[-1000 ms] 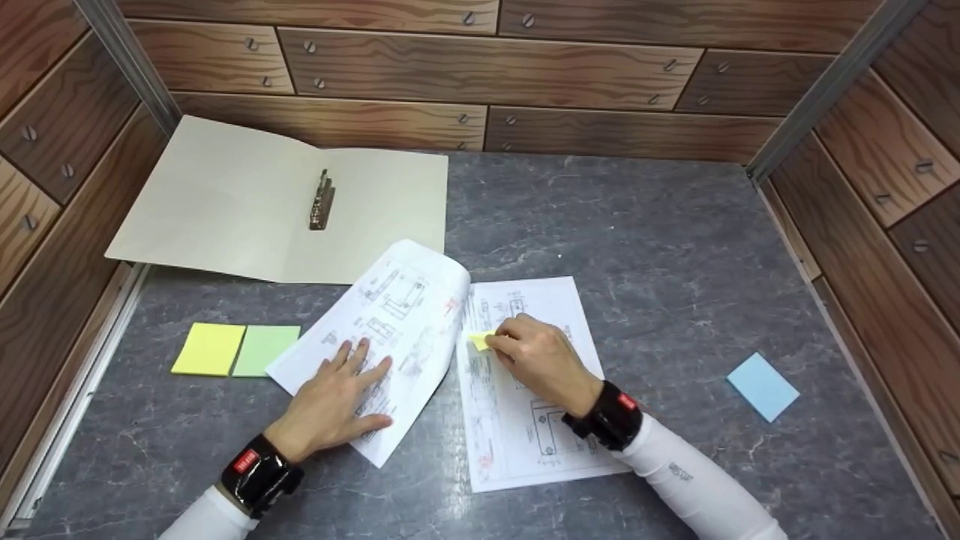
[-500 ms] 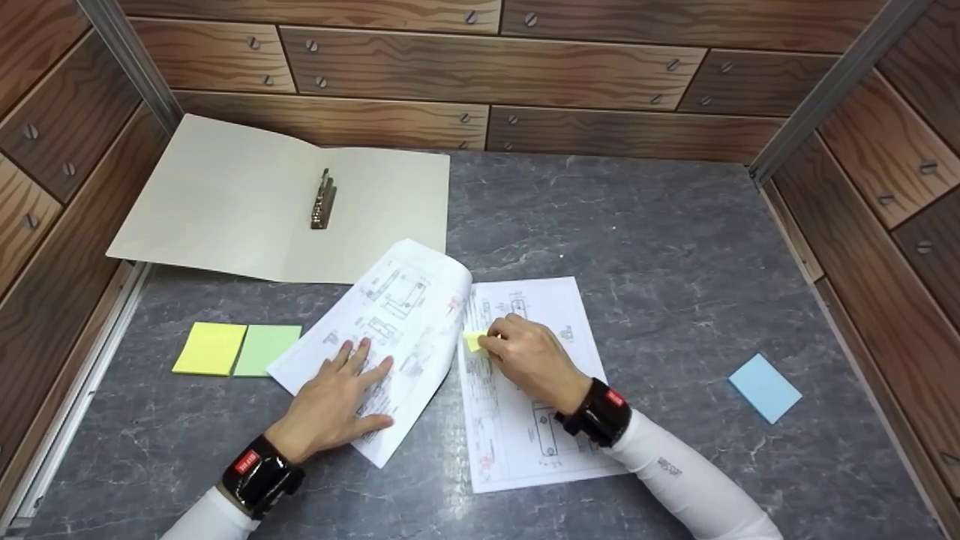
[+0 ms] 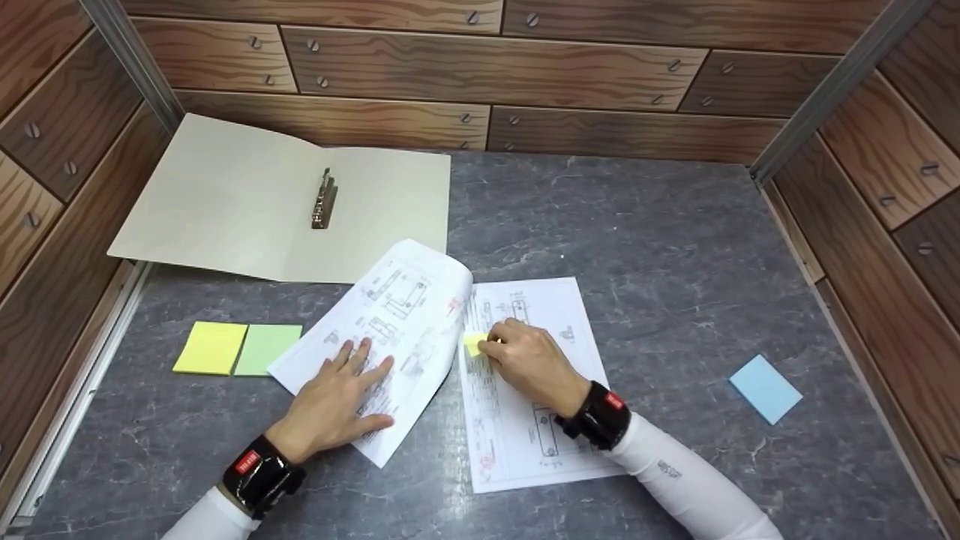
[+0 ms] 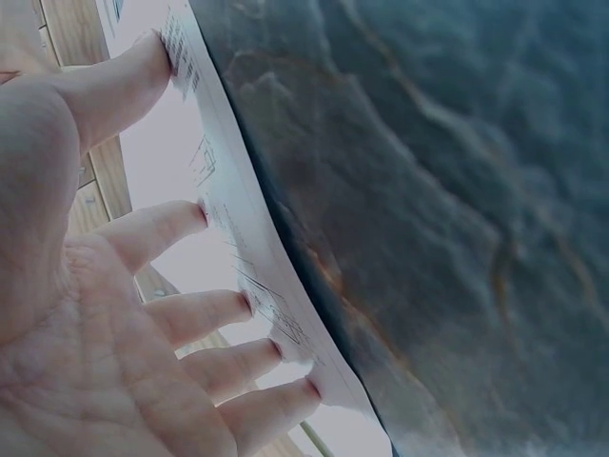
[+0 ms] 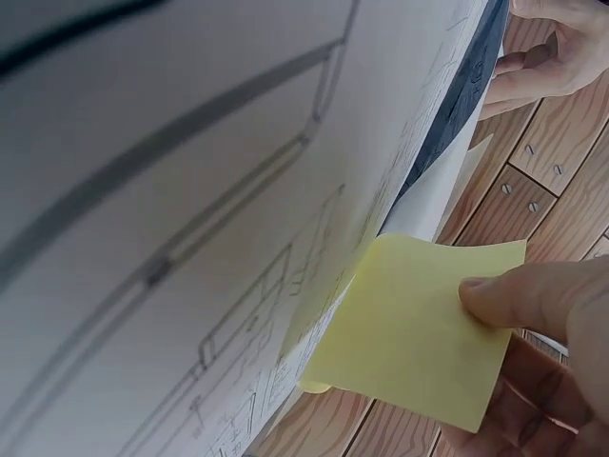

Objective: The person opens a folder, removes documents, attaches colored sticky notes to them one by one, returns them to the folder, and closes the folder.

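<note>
My left hand lies with fingers spread on a turned-over sheet of paper printed with technical drawings. In the left wrist view its fingertips press on that sheet. To the right lies another printed sheet. Over its left part, my right hand pinches a yellow sticky note between thumb and fingers. In the right wrist view the sticky note stands up from the page, its far edge at the paper; whether it sticks there I cannot tell.
An open cream folder with a metal clip lies at the back left. Yellow and green sticky note pads sit side by side at the left. A blue pad lies at the right. Wood-patterned walls enclose the table.
My right hand has shifted slightly left with the yellow sticky note, then stayed nearly still. The left hand keeps its place on the turned sheet.
</note>
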Demonstrator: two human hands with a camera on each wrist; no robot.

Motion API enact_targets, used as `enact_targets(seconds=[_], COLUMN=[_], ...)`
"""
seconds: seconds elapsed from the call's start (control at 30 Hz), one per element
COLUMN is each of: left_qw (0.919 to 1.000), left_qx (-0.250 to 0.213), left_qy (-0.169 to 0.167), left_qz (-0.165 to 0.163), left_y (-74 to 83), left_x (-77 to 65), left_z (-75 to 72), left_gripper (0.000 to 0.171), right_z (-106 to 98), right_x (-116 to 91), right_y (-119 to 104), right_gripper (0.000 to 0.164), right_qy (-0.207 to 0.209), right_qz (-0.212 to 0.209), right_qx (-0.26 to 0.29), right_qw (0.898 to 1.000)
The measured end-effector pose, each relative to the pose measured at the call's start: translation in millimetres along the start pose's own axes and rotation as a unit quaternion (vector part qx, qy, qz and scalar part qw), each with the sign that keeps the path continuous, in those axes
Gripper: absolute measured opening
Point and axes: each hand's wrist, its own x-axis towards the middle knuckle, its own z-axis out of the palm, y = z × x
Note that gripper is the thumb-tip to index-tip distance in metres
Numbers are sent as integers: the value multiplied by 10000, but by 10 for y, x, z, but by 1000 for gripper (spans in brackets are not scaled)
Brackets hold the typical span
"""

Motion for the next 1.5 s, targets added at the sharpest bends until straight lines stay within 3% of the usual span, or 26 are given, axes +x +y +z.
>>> enact_targets(seconds=[0.43, 1.2, 1.5], left_qw=[9999, 10000, 10000], left_qx=[27, -54, -24], left_qy=[81, 13, 50], left_qz=[102, 47, 62], left_y=[-6, 3, 6], left_x=[-4, -9, -8], left_z=[0, -8, -9], left_gripper=[80, 80, 80], right_z=[-13, -14, 5], right_x=[-21, -25, -52], right_y=[-49, -46, -32], right_gripper=[5, 10, 13], right_qy=[-671, -1385, -1594], right_qz=[97, 159, 5], right_qx=[187, 485, 556], right_qw=[9975, 9891, 9856])
